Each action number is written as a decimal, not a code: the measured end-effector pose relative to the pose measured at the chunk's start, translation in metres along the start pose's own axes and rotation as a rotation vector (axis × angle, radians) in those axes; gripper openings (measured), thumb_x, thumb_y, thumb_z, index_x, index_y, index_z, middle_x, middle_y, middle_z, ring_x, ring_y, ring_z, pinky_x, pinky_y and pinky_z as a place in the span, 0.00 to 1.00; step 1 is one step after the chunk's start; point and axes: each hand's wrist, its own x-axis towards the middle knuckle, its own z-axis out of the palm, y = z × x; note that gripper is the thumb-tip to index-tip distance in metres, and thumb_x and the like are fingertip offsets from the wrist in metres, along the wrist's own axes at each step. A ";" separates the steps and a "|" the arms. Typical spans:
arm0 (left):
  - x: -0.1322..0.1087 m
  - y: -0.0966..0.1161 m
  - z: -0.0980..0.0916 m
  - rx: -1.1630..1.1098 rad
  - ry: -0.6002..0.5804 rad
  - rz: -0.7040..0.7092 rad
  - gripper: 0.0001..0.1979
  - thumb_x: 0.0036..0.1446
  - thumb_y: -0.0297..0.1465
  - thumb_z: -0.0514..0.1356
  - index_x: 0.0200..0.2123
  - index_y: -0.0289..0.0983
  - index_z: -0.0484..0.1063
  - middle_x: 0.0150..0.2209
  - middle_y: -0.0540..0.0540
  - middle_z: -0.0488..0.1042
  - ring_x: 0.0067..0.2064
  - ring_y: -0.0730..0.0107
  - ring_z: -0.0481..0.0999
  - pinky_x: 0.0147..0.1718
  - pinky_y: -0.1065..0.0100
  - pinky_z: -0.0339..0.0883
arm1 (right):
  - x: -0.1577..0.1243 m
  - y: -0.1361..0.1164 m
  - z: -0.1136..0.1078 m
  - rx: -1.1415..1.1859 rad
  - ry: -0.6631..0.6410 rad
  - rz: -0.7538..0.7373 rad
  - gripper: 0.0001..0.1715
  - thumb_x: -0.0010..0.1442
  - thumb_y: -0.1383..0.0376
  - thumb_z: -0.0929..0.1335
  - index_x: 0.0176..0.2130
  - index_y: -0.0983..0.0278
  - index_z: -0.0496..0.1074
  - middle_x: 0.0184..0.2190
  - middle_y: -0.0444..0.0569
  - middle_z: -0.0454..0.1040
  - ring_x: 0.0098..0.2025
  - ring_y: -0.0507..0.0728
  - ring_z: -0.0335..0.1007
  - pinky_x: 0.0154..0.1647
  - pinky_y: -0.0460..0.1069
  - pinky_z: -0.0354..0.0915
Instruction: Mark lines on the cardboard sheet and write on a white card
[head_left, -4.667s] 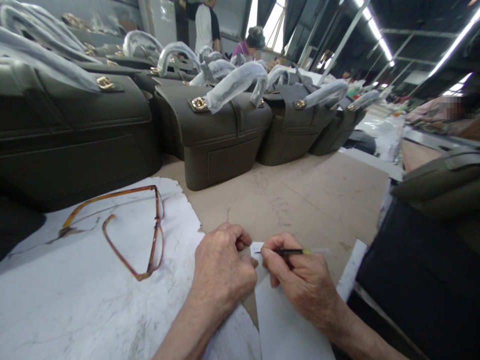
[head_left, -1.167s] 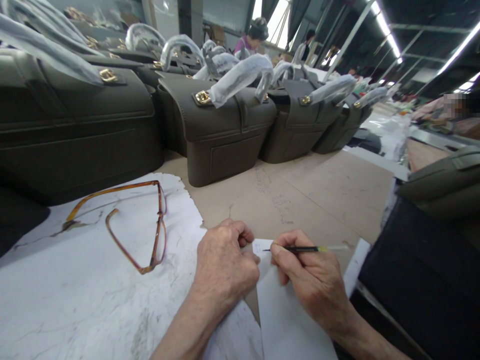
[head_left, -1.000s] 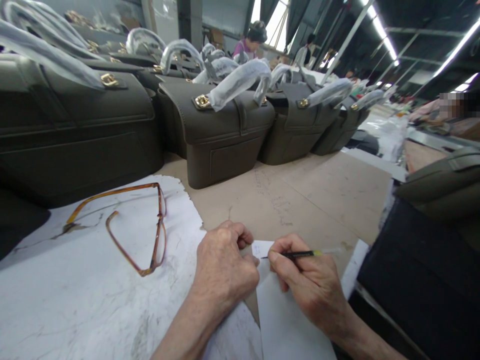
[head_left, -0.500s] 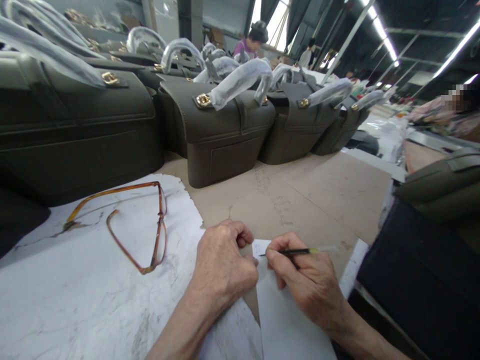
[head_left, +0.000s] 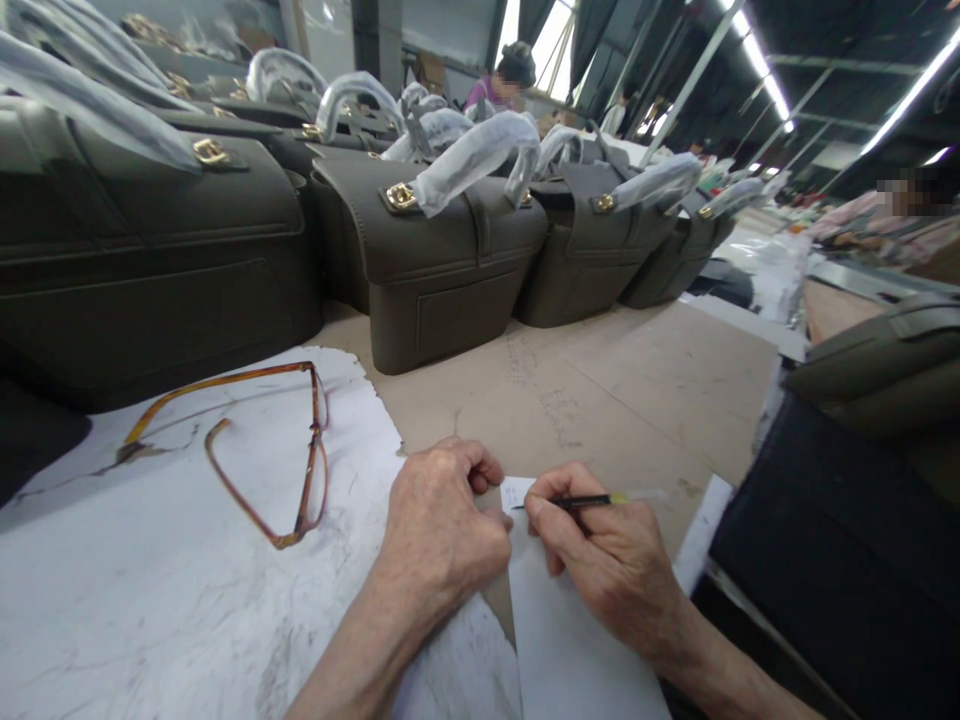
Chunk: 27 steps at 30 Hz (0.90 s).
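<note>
My right hand (head_left: 611,555) pinches a thin dark pen refill (head_left: 574,502), its tip touching the top of a narrow white sheet of paper (head_left: 574,640). Small blue-ish marks show on the paper by the tip. Just left of that sheet rests my left hand (head_left: 442,535), fingers curled in and thumb side against the paper's edge. Whether anything is inside those curled fingers is hidden. Further left, a pair of amber-framed glasses (head_left: 309,465) lies with its temples unfolded on a large, scuffed white sheet (head_left: 135,590).
Dark olive handbags (head_left: 450,320) with plastic-wrapped handles stand in rows behind my hands. Brown board (head_left: 637,390) with handwriting covers the table. At right are dark fabric (head_left: 840,560) and another olive bag (head_left: 885,370). A person in purple (head_left: 487,90) is at the back, another at far right.
The whole view has shifted slightly, so everything sits a little further left. Both hands keep nearly the same pose, and the refill's tip stays on the paper.
</note>
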 end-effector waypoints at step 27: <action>0.000 -0.001 0.000 -0.005 -0.005 -0.001 0.11 0.34 0.21 0.61 0.26 0.38 0.71 0.26 0.54 0.67 0.27 0.77 0.62 0.28 0.70 0.52 | 0.000 -0.001 0.000 -0.013 0.000 -0.023 0.13 0.60 0.62 0.60 0.26 0.63 0.65 0.14 0.40 0.61 0.14 0.48 0.55 0.15 0.43 0.52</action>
